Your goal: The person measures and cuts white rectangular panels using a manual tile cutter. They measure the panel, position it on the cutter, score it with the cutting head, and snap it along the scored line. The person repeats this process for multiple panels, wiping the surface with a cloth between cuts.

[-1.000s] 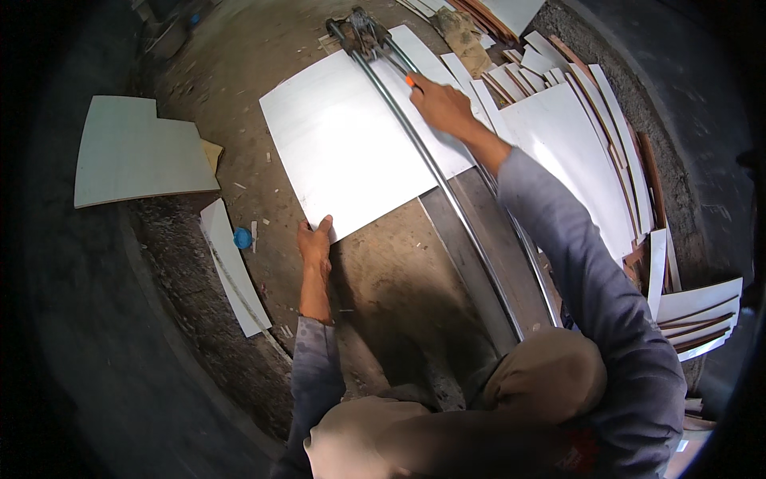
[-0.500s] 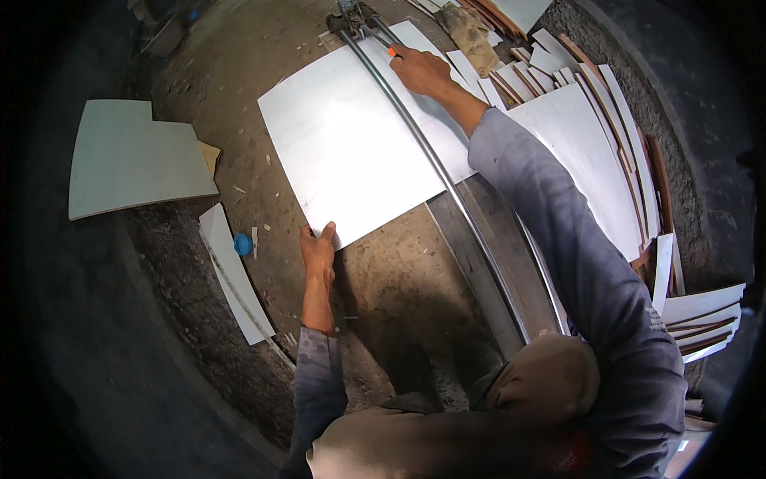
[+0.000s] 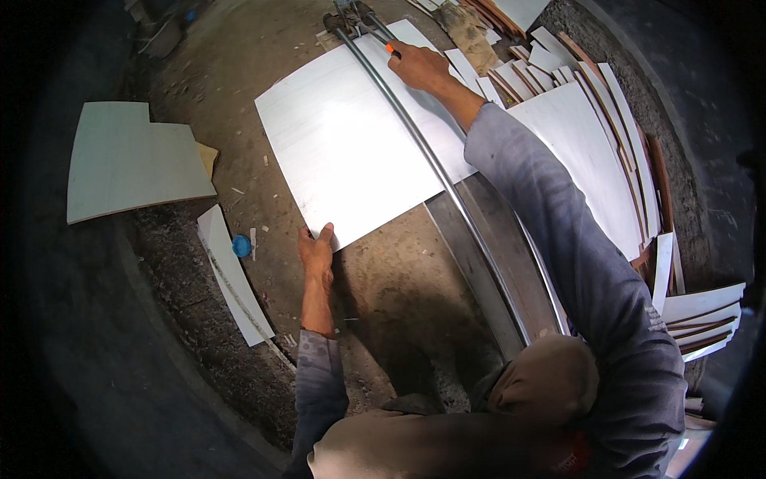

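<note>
A large white tile point(image 3: 327, 136) lies across the long metal cutter point(image 3: 519, 263), under its twin steel rails. At the far end sits the cutter's carriage point(image 3: 351, 20), with an orange-tipped handle point(image 3: 390, 49). My right hand point(image 3: 419, 68) is closed on that handle above the tile's far part. My left hand point(image 3: 317, 249) grips the tile's near left corner between thumb and fingers, its forearm reaching up from the lower edge.
A notched panel point(image 3: 132, 164) lies at the left, with a narrow offcut point(image 3: 235, 279) and a small blue object point(image 3: 242, 246) near it. At the right are stacked white boards point(image 3: 574, 160), several strips point(image 3: 519, 80) and more offcuts point(image 3: 702, 315). My covered knee point(image 3: 542, 379) is low in view.
My right hand and the handle have moved up and slightly left, toward the far end of the rails. My left hand still holds the tile corner, slightly lower in the picture.
</note>
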Tool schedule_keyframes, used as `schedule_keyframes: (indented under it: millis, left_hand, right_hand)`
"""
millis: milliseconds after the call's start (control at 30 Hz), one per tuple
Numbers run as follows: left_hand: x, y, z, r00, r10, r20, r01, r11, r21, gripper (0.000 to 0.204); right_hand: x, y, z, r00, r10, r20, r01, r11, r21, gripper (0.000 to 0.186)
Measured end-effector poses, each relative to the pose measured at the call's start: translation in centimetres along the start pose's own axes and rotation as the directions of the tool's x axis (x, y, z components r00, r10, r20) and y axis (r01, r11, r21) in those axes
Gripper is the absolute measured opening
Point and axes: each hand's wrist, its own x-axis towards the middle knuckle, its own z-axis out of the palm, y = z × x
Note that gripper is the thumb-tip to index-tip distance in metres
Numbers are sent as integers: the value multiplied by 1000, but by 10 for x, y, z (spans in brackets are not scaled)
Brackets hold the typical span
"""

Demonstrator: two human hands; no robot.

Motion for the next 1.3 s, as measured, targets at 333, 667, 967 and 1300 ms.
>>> schedule_keyframes:
  millis: [333,667,967,1300]
  left_hand:
    - [-5,6,0,999,-36,-27,37,999,28,69]
    - [0,4,-1,1000,-13,-16,14,996,85,74]
    - [1,4,-2,1000,11,16,-13,994,106,73]
    - [-5,7,0,999,-49,-11,50,991,121,79]
  right_hand:
    - [1,3,1,1000,0,-11,0,1000,0,51]
    - [-33,16,-6,1000,-28,10,29,1000,-12,61]
    - [-218,66,-36,995,26,101,-24,999,-21,59]
    - [-416,108,-57,999,12,43,-10,999,-34,55]
